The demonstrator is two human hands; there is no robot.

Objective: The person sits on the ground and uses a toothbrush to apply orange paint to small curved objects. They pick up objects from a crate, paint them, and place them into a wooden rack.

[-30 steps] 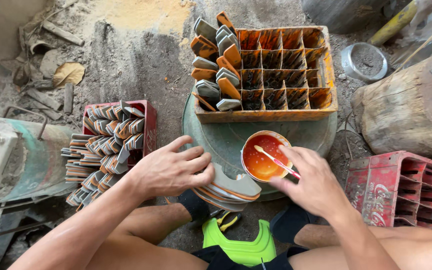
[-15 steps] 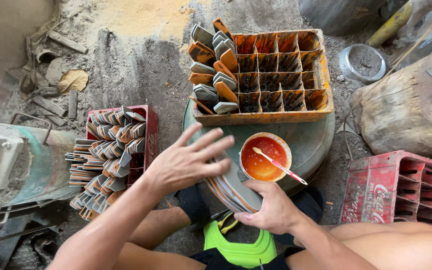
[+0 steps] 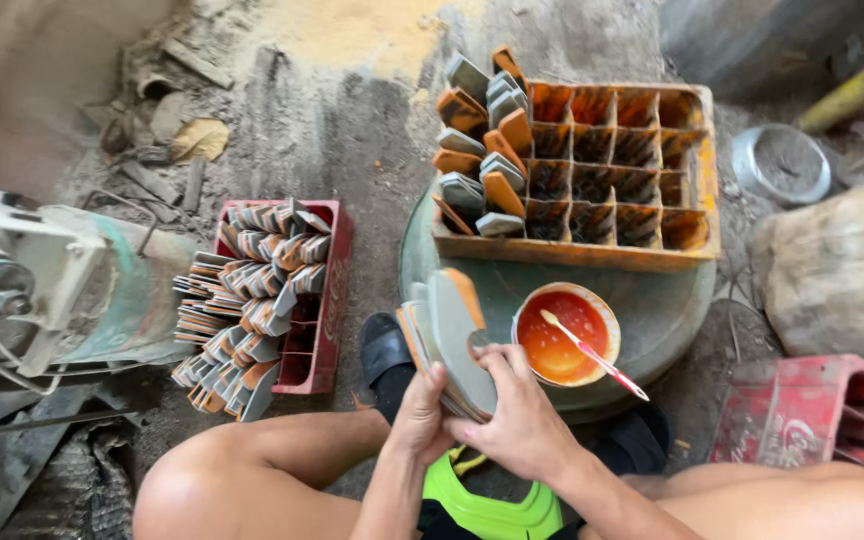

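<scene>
While both my hands clamp the stack of curved pieces (image 3: 450, 345) just left of the bowl of orange liquid (image 3: 564, 335), I judge the pieces thin, stiff and light, apt to slide over each other, so gripping the lower edges suits. My left hand (image 3: 420, 415) wraps the near end, fingers together; my right hand (image 3: 522, 420) pinches the front piece. Beyond the bowl, an orange divided crate (image 3: 607, 165) sits on the round green stand (image 3: 672, 310); dusty ground, cramped.
</scene>
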